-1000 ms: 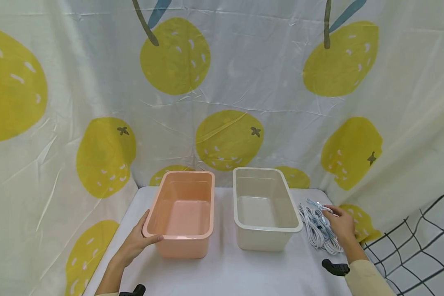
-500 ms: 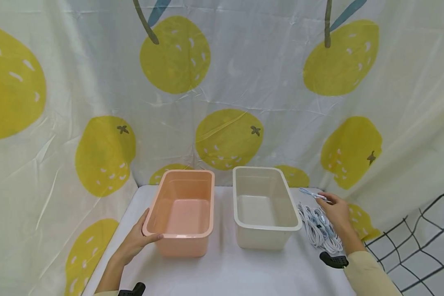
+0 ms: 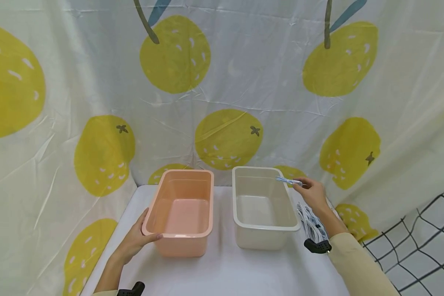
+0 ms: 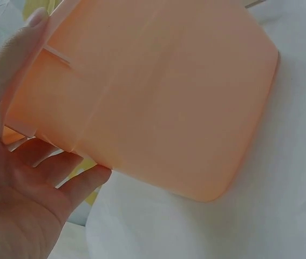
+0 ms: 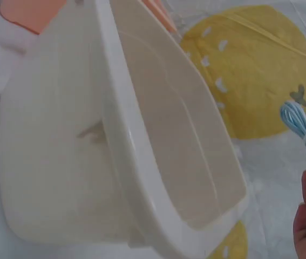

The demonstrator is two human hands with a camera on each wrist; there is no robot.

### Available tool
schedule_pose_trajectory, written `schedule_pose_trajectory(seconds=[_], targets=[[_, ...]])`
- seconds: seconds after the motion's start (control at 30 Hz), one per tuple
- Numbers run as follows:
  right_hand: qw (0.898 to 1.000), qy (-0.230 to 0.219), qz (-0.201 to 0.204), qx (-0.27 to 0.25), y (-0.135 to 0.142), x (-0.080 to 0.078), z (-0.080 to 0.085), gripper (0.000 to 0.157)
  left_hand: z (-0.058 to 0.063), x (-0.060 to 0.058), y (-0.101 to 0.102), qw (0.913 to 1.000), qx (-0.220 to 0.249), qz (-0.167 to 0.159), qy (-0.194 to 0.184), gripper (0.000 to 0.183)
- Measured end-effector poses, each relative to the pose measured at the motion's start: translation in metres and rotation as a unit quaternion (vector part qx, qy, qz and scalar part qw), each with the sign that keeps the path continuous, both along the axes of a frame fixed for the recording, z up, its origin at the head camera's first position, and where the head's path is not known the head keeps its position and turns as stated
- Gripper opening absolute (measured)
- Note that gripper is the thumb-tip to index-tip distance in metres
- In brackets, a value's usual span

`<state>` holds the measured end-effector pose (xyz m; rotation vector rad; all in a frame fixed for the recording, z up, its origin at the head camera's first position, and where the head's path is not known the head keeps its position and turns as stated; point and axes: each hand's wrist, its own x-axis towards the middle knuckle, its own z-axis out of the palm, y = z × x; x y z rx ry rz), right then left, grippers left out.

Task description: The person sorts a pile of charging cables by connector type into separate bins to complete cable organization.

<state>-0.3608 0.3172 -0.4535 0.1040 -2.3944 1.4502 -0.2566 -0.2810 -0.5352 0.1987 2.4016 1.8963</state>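
Note:
My left hand (image 3: 133,240) grips the near left corner of a peach plastic bin (image 3: 183,246), thumb over the rim and fingers against the outer side in the left wrist view. My right hand (image 3: 313,195) pinches a small light blue cable (image 5: 298,121), coiled and tied with a white band. That cable is raised at the far right corner of a cream plastic bin (image 3: 262,240), overlapping its rim in the head view. Both bins are bare inside. Below my right forearm, a pile of white and pale blue bundled cables (image 3: 311,224) lies on the table, partly hidden.
A white table (image 3: 244,275) carries both bins, side by side with a narrow gap between them. Behind and left hangs a lemon-print curtain (image 3: 229,74). To the right is a black wire grid (image 3: 410,246).
My right hand has lifted the light blue cable off the pile and carried it leftward and away to the cream bin's far right corner. My left hand stays on the peach bin.

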Motion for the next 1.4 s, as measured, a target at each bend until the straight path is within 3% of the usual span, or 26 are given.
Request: schedule_pose_trajectory(seconds=[0.3,0.53,0.9,1.4], targets=[[0.997,0.026,0.072,-0.029,-0.048,-0.018,0.014,0.032,-0.001,-0.001,0.001,0.9999,0.013,-0.004,0.002,0.112],[0.993,0.017,0.110,-0.038,-0.083,-0.027,0.018,0.030,0.001,0.001,-0.001,1.0000,0.003,0.002,-0.006,0.115],[0.992,-0.001,0.129,-0.001,-0.125,-0.037,0.019,0.030,0.001,0.001,0.001,1.0000,0.007,-0.001,0.001,0.111],[0.985,-0.043,0.165,-0.009,-0.189,-0.053,0.023,0.026,-0.004,-0.001,-0.002,1.0000,0.008,0.003,0.001,0.113]])
